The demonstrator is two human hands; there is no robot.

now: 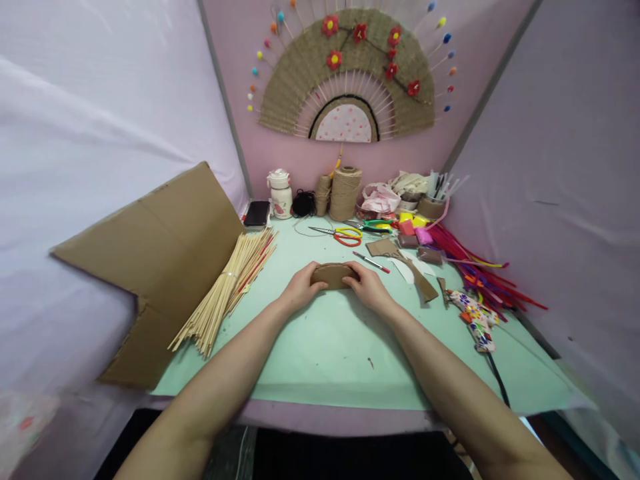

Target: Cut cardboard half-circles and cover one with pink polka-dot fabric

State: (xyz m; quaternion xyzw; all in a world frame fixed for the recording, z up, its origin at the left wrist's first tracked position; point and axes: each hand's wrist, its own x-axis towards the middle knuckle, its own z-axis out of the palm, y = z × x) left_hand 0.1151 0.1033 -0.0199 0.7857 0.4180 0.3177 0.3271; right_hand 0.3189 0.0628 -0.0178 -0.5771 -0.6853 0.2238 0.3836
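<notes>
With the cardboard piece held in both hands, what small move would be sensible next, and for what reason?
Perhaps lay the cardboard piece flat on the table: the left hand and right hand hold its opposite ends, so neither seems free for the pen lying beyond.

Small craft booth, I judge from afar: fabric walls point(115, 87), flower-trimmed fan point(353, 55) on pink backing point(300, 155), twine spools point(345, 193), bundled wooden sticks point(225, 287), scissors point(347, 233), pipe cleaners point(463, 255) and a floral glue gun point(479, 321) about one pale green table point(310, 353)
</notes>
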